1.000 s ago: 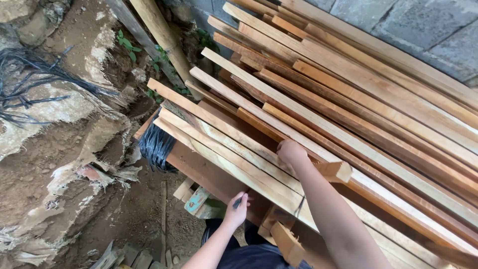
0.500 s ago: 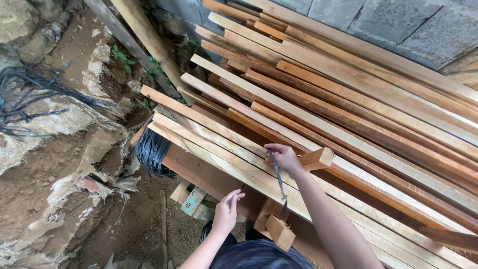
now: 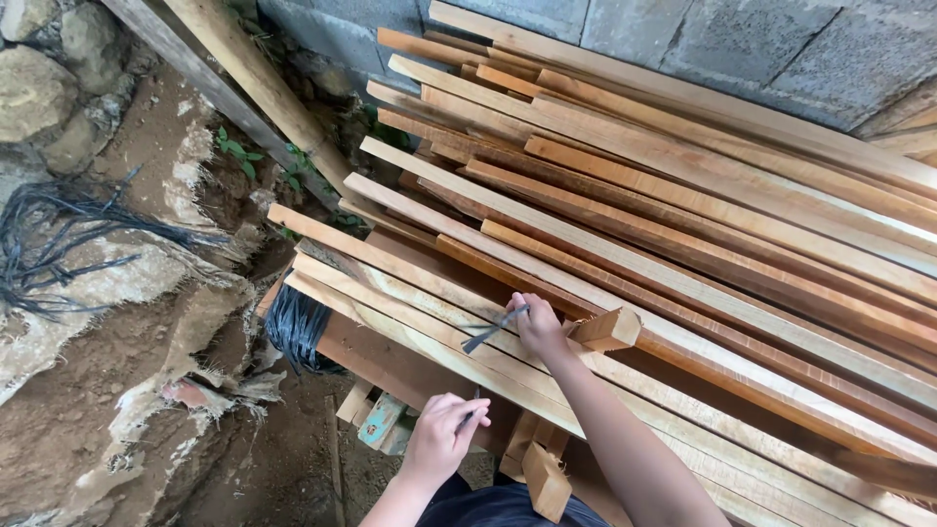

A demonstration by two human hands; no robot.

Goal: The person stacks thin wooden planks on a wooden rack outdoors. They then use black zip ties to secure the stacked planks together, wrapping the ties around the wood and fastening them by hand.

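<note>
Wire bundles: 2, a loose dark tangle (image 3: 59, 244) far left on the dirt and a tied dark coil (image 3: 298, 327) up-left of the left hand.

Left hand (image 3: 439, 439): curled shut, 1 thin dark wire pc (image 3: 468, 418) pinched in fingers.

Right hand (image 3: 539, 327): closed on 1 dark wire strip (image 3: 493, 330), resting on the plank stack (image 3: 683, 254). Planks approx. a dozen plus.

1 short wood block (image 3: 605, 330) just right of the right hand.
</note>
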